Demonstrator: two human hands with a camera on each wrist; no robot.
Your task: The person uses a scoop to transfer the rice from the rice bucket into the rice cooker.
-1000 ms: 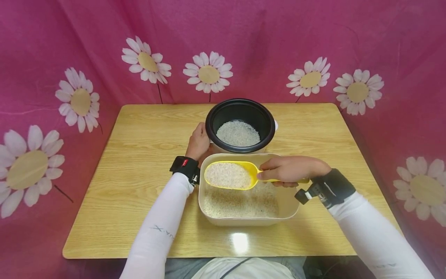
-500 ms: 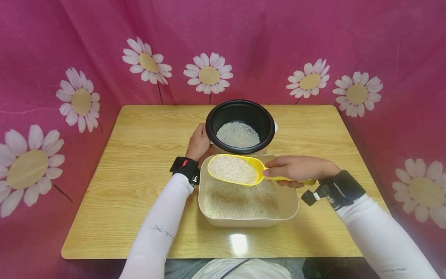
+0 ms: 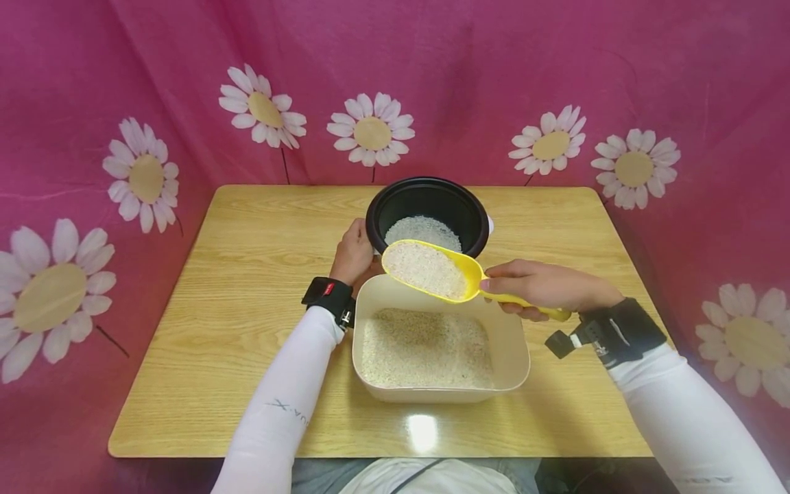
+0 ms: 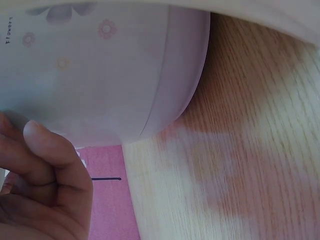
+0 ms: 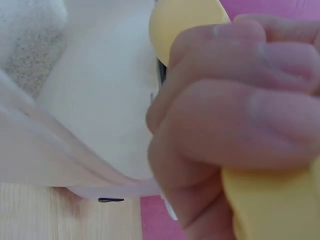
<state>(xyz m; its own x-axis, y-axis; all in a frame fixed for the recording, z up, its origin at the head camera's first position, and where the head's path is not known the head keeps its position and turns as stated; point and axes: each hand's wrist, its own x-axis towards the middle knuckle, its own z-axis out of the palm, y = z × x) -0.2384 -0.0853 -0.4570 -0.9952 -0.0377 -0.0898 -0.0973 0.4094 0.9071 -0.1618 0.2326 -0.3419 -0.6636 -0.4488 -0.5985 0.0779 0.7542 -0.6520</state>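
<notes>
My right hand grips the handle of a yellow scoop, its fingers curled round it in the right wrist view. Pale rice heaps the scoop's bowl, which is held level over the near rim of a black inner pot. White rice lies in that pot, partly hidden by the scoop. The pot sits in a pale rice cooker with printed flowers. My left hand holds the cooker's left side, fingers curled at its handle.
A cream rice bin with rice in the bottom stands directly in front of the cooker. Both stand on a wooden table. A pink curtain with daisies encloses the back and sides.
My right hand has moved the filled scoop forward and slightly right, from over the bin to the pot's near rim. The left hand stays at the cooker.
</notes>
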